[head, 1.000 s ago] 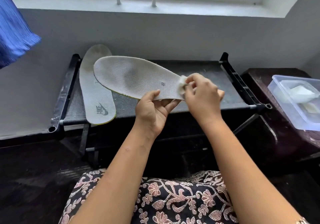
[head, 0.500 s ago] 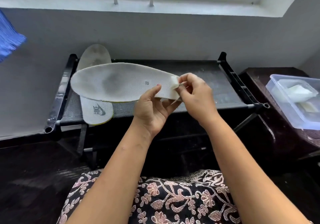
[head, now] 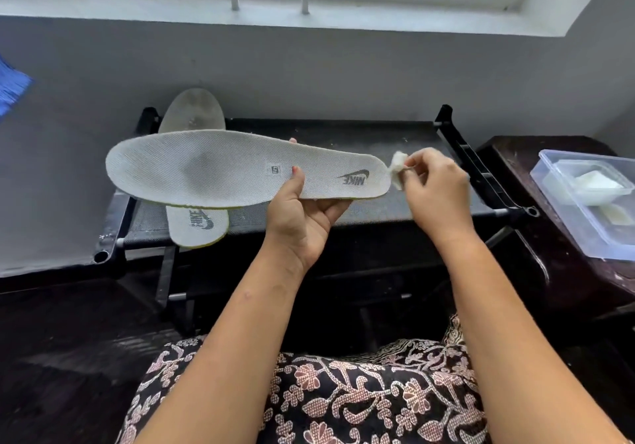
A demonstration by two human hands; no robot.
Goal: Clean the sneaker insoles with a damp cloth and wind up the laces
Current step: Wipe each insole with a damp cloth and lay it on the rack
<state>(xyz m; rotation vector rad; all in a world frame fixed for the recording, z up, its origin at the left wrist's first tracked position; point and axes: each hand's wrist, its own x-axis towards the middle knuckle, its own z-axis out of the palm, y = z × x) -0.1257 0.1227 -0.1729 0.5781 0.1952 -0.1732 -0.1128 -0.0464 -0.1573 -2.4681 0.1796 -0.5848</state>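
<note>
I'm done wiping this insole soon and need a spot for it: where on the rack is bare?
The rack top is bare from the resting insole rightward to its right rail, partly under the held insole. The left end is taken. The tub fills the side table.

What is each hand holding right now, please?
Left hand: closed on the held insole.
Right hand: pinching a white cloth, just off the insole's heel end.

Two Nike insoles [head: 213,168] [head: 197,227], one small white cloth [head: 398,166], two hands [head: 305,218] [head: 434,187], one black rack [head: 378,134], one dark side table [head: 536,203] and one clear plastic container [head: 591,217] are in view.
</note>
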